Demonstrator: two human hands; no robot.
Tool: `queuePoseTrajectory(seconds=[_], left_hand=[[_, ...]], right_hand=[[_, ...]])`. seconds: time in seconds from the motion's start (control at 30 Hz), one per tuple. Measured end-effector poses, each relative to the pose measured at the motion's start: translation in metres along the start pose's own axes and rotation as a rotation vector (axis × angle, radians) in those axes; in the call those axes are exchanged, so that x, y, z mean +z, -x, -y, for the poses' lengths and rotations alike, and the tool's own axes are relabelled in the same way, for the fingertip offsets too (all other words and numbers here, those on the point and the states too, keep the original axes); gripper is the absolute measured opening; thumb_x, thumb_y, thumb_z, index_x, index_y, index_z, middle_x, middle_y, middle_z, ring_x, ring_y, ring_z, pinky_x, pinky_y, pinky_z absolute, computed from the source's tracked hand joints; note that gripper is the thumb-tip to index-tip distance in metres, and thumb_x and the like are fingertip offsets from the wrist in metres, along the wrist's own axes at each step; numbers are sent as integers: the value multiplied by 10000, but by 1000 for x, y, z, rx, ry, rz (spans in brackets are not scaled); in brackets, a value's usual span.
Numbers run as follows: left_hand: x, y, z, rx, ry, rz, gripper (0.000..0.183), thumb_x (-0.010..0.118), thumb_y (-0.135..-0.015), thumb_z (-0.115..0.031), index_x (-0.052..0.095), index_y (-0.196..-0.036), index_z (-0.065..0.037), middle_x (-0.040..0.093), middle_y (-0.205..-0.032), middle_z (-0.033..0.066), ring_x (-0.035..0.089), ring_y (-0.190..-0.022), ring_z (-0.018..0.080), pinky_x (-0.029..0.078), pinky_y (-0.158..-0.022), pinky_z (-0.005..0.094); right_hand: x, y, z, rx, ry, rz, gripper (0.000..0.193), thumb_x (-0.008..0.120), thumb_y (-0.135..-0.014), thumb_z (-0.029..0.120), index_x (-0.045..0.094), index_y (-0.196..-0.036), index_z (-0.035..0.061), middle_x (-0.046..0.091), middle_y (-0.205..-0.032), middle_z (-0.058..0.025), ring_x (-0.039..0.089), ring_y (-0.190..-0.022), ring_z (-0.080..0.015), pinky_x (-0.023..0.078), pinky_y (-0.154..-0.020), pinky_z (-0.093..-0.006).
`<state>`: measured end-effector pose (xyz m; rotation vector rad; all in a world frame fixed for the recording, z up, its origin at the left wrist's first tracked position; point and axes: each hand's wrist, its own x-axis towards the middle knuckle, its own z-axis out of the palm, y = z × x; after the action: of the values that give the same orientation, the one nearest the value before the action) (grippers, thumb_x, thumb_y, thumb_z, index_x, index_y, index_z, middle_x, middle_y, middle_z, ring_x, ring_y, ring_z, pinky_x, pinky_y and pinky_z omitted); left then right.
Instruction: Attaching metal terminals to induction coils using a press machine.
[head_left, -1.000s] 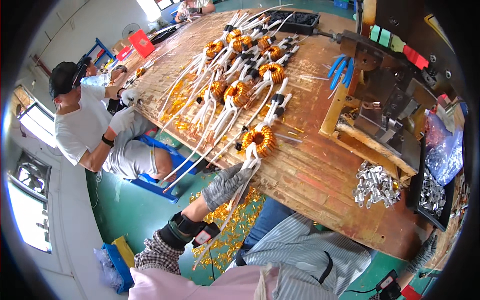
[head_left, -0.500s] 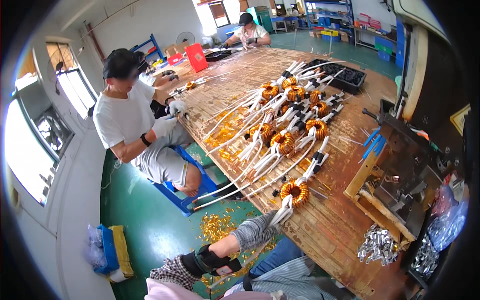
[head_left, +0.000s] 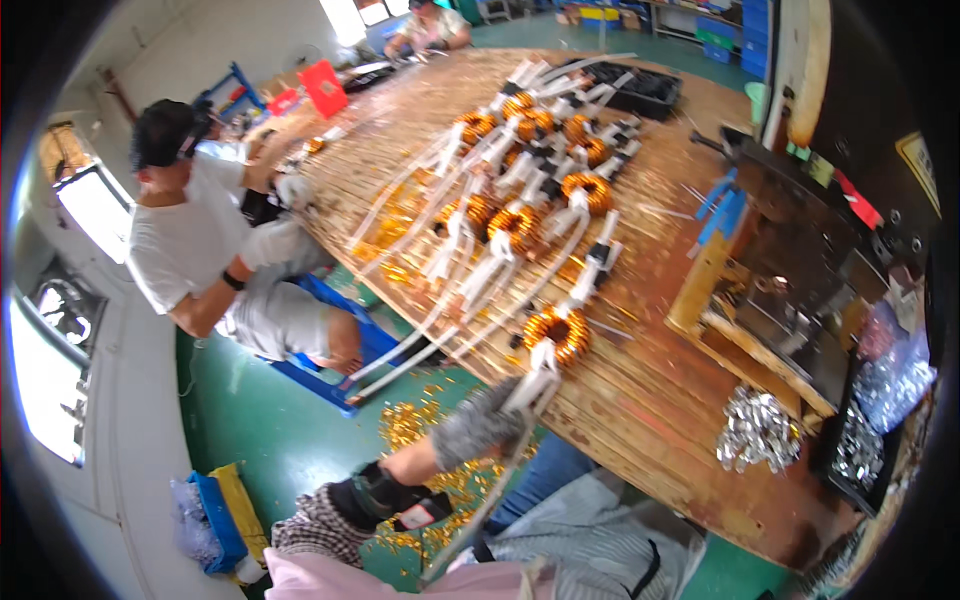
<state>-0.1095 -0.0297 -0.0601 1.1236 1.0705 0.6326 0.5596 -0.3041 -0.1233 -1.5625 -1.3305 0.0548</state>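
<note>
My left hand [head_left: 487,412], in a grey knit glove, is closed round the white leads [head_left: 541,372] of a copper-wound ring coil [head_left: 556,337] at the table's near edge. The coil rests on the wooden tabletop, and its far leads with black sleeves [head_left: 601,256] point away from me. One long white lead [head_left: 497,490] hangs from my hand past the table edge toward my lap. Motion blur softens the glove's fingers. My right hand is out of view.
More ring coils [head_left: 514,228] with white leads lie heaped beyond. At right stand a metal press fixture [head_left: 790,280], blue-handled tools [head_left: 722,208] and a pile of silver terminals [head_left: 758,430]. A black tray [head_left: 632,90] sits far back. A co-worker [head_left: 190,230] sits at left.
The view has shifted, so the table and coils appear lower left to upper areas of the picture. My left hand keeps its hold on the white leads at the table edge.
</note>
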Motion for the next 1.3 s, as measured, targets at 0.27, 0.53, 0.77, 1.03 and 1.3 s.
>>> queuePoseTrajectory(seconds=[0.27, 0.53, 0.77, 1.03, 1.3], left_hand=[[11, 3, -26, -44, 475, -50, 318, 586, -824, -211, 497, -1045, -1, 488, -667, 12, 430, -441, 77, 376, -407, 214], [52, 10, -27, -6, 445, 43, 424, 614, -818, -237, 476, -1147, -9, 502, -694, -4, 443, -513, 47, 341, -425, 188], [58, 6, -21, 22, 231, 59, 618, 632, -819, -320, 393, -1286, 7, 558, -838, 7, 485, -633, 52, 395, -523, 198], [25, 4, -21, -56, 44, 202, 488, 528, -887, -366, 436, -1238, -38, 555, -790, 3, 504, -599, 46, 393, -521, 191], [29, -17, 46, 84, 368, -56, 270, 491, -912, -152, 495, -1140, -8, 574, -1007, 50, 519, -876, 108, 443, -741, 254]], right_hand=[[216, -21, 199, 465, -197, 249, 390, 634, -725, 324, 577, -898, -21, 566, -732, -57, 537, -606, -149, 444, -540, -294], [394, -75, 308, 809, -1034, 1043, 285, 530, -897, 274, 538, -968, -2, 588, -700, -59, 573, -615, -102, 462, -517, -210], [424, -90, 318, 835, -698, 1065, 348, 609, -829, 370, 601, -758, 29, 579, -557, -30, 534, -426, -96, 437, -392, -217], [430, -82, 311, 742, -569, 976, 297, 630, -805, 260, 608, -837, -34, 596, -639, -68, 579, -494, -126, 494, -412, -241], [424, -73, 332, 1135, -1335, 905, 248, 559, -857, 125, 552, -1048, -33, 629, -826, -131, 609, -578, -160, 560, -496, -261]])
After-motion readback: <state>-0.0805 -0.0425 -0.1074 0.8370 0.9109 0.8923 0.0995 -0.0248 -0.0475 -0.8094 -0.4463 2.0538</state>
